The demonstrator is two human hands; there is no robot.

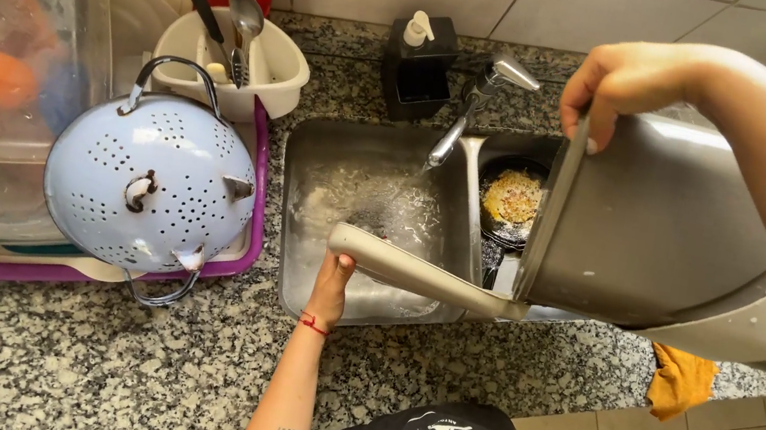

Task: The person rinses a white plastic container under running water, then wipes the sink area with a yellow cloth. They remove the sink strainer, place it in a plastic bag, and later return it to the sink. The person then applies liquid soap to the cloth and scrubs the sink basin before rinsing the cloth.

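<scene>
Grey metal fills my view: the big pot (643,234) is tipped on its side above the double sink (301,223). My right hand (625,84) is clamped over its rim, fingers curled tight. My left hand (330,288) reaches up to the long handle (420,271); I can't tell how firmly it grips. With the tap (463,121) running, a wet rim could slip, I judge, dropping the pot onto the dirty pan (509,202) below.
</scene>
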